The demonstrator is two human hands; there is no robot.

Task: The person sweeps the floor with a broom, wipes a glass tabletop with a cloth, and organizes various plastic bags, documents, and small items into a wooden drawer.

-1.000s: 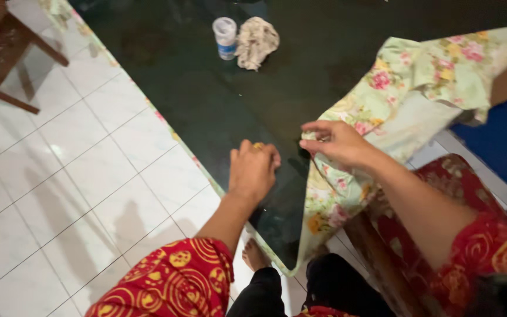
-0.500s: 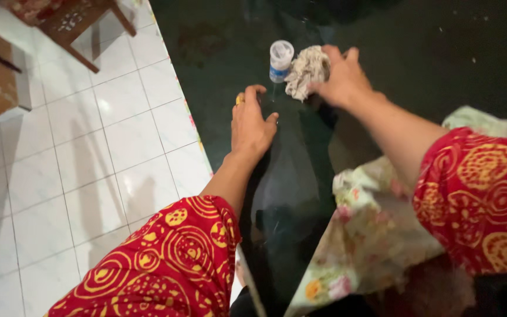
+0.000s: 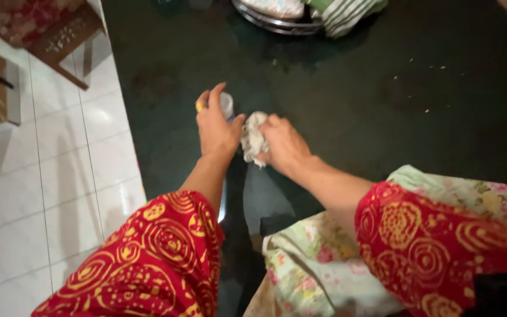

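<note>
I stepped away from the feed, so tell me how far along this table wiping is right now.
Done: the floral tablecloth is folded back, baring the dark glass tabletop. In hand: the right hand clutches a crumpled rag on the glass, and the left hand is at the small white bottle. Left: pale specks dot the far side, and a tray sits at the far edge.
</note>
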